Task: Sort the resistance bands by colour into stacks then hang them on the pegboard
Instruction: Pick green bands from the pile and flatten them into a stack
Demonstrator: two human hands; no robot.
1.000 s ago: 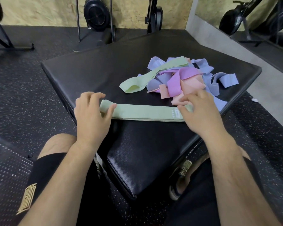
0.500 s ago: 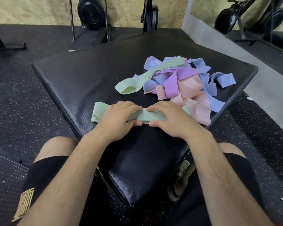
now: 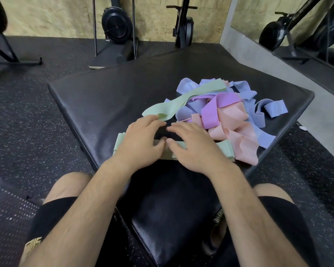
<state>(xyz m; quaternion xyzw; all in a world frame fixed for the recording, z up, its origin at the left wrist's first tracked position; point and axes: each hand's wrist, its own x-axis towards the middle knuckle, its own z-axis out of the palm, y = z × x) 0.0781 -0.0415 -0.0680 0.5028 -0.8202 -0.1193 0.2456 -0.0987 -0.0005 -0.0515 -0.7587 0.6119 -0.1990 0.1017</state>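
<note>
A flat green resistance band (image 3: 225, 149) lies across the near part of the black padded mat (image 3: 108, 97). My left hand (image 3: 141, 143) and my right hand (image 3: 191, 146) rest side by side on its middle, fingers spread and reaching past it. Just beyond my left fingertips lies the end of a second green band (image 3: 183, 99) that runs up over the tangled pile. That pile holds a purple band (image 3: 214, 110), pink bands (image 3: 237, 135) and blue bands (image 3: 274, 108). No pegboard is in view.
The mat sits on a speckled rubber floor (image 3: 27, 120). Gym machines (image 3: 117, 26) stand along the plywood back wall, and a mirror (image 3: 297, 26) is at the right. My knees in black shorts (image 3: 52, 218) are on either side of the mat's near corner.
Both hands slid from the ends of the flat green band to its middle and have moved forward, fingers now extending past it toward the pile. The camera has tilted slightly.
</note>
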